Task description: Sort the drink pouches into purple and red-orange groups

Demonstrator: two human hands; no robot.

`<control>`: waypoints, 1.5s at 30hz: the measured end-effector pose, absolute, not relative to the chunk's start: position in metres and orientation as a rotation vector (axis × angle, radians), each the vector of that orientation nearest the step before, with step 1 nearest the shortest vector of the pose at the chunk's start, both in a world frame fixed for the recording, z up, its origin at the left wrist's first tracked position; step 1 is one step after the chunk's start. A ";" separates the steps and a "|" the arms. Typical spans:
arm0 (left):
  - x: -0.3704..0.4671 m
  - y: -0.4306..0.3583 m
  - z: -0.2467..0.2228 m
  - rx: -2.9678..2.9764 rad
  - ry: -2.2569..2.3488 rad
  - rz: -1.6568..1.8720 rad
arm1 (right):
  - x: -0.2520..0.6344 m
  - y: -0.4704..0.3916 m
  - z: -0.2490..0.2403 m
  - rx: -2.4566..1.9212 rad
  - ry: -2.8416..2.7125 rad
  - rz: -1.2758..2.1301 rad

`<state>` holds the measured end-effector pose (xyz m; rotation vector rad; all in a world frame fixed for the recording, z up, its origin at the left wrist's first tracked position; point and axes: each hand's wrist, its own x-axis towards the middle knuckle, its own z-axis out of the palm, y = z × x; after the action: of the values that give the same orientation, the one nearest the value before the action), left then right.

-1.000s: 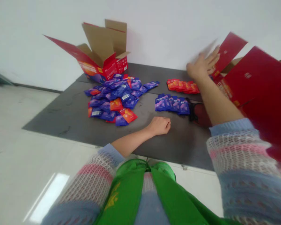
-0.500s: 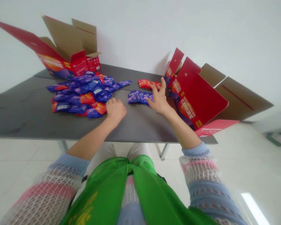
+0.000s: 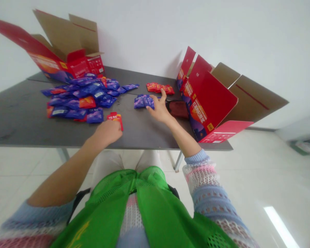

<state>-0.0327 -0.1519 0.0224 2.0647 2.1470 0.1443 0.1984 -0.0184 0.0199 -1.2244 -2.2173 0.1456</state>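
Note:
My left hand [image 3: 107, 133] is closed around one red-and-orange sachet [image 3: 115, 117], low over the table in front of a heaped pile of purple and red sachets [image 3: 80, 98]. The sachet's printed face points up and its far end sticks out past my fingers. My right hand [image 3: 158, 108] has its thumb and fingers spread at the right end of a short row of purple sachets [image 3: 141, 101]. Its fingers hide part of that row. Just behind lies a row of red sachets [image 3: 158, 87], near the fingertips.
A red printed carton [image 3: 74, 65] with raised flaps stands at the table's back left. Another open carton [image 3: 209, 100] stands at the right, with a dark brown flat object [image 3: 177, 108] beside it. The grey table [image 3: 139, 132] backs onto a white wall [image 3: 144, 34].
My left hand has moved left and nearer to me, and a red sachet now shows in it, apart from the pile. My right hand stays spread by the purple row. The view has shifted slightly.

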 end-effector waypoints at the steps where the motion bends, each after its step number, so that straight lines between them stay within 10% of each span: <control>1: -0.031 -0.154 0.027 2.023 2.238 0.159 | 0.193 -0.018 0.017 -1.207 -2.232 0.166; 6: -0.030 -0.149 0.018 1.701 2.518 0.294 | 0.167 -0.031 0.004 -1.170 -2.267 0.344; 21: -0.019 -0.081 -0.002 1.666 1.478 1.315 | 0.158 -0.031 0.033 -0.960 -1.625 1.644; 45: 0.029 -0.029 -0.048 1.809 1.343 1.434 | 0.166 -0.041 0.005 -1.620 -2.126 0.376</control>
<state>0.0292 -0.0295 -0.0480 1.8093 1.3435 1.4336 0.1663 -0.0414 0.0046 -1.6197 -2.1263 0.3764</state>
